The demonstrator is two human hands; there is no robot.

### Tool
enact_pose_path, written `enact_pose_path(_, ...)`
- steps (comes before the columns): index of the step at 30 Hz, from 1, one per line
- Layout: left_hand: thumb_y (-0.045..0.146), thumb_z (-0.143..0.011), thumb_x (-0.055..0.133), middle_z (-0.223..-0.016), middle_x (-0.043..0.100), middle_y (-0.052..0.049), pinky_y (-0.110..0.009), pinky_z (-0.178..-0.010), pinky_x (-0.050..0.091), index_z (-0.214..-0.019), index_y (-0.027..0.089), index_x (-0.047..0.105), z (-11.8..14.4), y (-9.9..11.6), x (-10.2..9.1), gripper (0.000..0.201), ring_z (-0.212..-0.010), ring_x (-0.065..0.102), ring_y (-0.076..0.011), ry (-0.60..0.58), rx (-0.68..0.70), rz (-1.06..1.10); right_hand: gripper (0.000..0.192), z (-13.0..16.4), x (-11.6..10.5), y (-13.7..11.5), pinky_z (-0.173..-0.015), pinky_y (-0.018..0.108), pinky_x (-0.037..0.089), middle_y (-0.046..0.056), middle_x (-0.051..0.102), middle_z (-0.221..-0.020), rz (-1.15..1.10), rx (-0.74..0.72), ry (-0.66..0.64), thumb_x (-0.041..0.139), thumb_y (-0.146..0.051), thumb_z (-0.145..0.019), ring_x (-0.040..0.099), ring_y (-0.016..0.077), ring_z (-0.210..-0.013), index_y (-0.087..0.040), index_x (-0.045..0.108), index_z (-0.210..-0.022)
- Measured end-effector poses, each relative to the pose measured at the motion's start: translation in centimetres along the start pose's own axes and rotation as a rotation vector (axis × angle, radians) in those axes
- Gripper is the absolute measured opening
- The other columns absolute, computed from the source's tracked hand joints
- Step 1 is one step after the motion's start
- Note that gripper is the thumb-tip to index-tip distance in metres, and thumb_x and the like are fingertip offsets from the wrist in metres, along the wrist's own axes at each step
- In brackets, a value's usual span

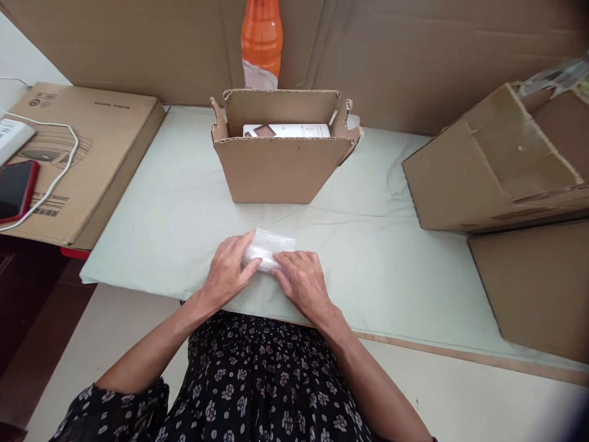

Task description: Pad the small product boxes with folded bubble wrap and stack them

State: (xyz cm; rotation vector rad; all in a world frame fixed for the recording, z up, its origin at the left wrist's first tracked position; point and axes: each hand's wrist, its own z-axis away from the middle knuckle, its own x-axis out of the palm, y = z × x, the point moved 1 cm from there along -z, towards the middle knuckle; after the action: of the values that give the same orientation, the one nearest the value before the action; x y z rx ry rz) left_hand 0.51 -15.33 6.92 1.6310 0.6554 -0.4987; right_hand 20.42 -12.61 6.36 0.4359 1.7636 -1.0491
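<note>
A bundle of clear bubble wrap (267, 252) lies on the pale green cloth near the table's front edge. My left hand (230, 267) grips its left end, thumb along the near side and fingers over the far side. From the right, my right hand (301, 276) presses on the other end with its fingers bent over it. Whatever may be inside the wrap cannot be made out. Beyond my hands stands an open cardboard box (283, 172), flaps up, with a white printed box (294, 130) inside it.
An orange bottle (261, 43) stands behind the open box. Larger cardboard boxes (464, 166) are at the right, one with clear plastic on top. On the left, a flat carton (92, 141) bears a red-edged phone (18, 187) and a white cable (69, 159).
</note>
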Motion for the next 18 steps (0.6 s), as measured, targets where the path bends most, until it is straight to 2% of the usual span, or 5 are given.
enact_pose_path(3, 0.038, -0.089, 0.065, -0.119, 0.066, -0.011, -0.043, -0.097, 0.052, -0.139, 0.02, 0.052, 2.6, 0.0, -0.5, 0.055, -0.109, 0.063, -0.025, 0.144, -0.311, 0.331, 0.025, -0.6, 0.0, 1.6, -0.091, 0.042, 0.045, 0.011, 0.076, -0.11, -0.163, 0.07, 0.03, 0.061, -0.029, -0.097, 0.067, 0.0264, -0.103, -0.017, 0.072, -0.116)
enact_pose_path(6, 0.036, -0.084, 0.073, -0.128, 0.064, -0.012, -0.043, -0.1, 0.052, -0.141, 0.02, 0.048, 4.7, 0.9, 0.3, 0.065, -0.115, 0.063, -0.0255, 0.074, -0.536, 0.8, 0.026, -0.5, -0.6, 1.6, -0.091, 0.041, 0.047, 0.009, 0.077, -0.109, -0.32, 0.08, 0.027, 0.059, -0.031, -0.097, 0.069, 0.0244, -0.099, -0.018, 0.072, -0.116)
enact_pose_path(12, 0.032, -0.067, 0.085, -0.113, 0.074, -0.01, -0.043, -0.103, 0.049, -0.125, 0.016, 0.063, 4.5, 3.4, 3.0, 0.064, -0.112, 0.066, -0.0294, 0.045, -0.608, 1.28, 0.024, 0.6, -1.4, -0.6, -0.092, 0.042, 0.047, 0.005, 0.078, -0.109, -0.472, -0.006, -0.112, 0.055, -0.035, -0.1, 0.069, 0.0227, -0.098, -0.024, 0.073, -0.111)
enact_pose_path(15, 0.029, -0.066, 0.086, -0.109, 0.075, -0.007, -0.041, -0.1, 0.05, -0.124, 0.017, 0.064, 4.0, 3.5, 3.6, 0.063, -0.106, 0.069, -0.0267, 0.123, -0.608, 1.295, 0.024, 1.1, -1.5, -0.8, -0.093, 0.045, 0.048, 0.008, 0.075, -0.112, -0.407, 0.028, -0.03, 0.058, -0.039, -0.097, 0.067, 0.0252, -0.103, -0.024, 0.075, -0.107)
enact_pose_path(18, 0.03, -0.071, 0.084, -0.114, 0.074, -0.008, -0.04, -0.101, 0.05, -0.129, 0.019, 0.063, 3.9, 3.6, 3.8, 0.062, -0.109, 0.068, -0.0259, 0.114, -0.546, 1.278, 0.048, 1.3, -1.7, -0.4, -0.103, 0.05, 0.047, 0.014, 0.064, -0.135, -0.423, 0.076, 0.078, 0.066, -0.051, -0.09, 0.06, 0.0307, -0.123, -0.023, 0.066, -0.129)
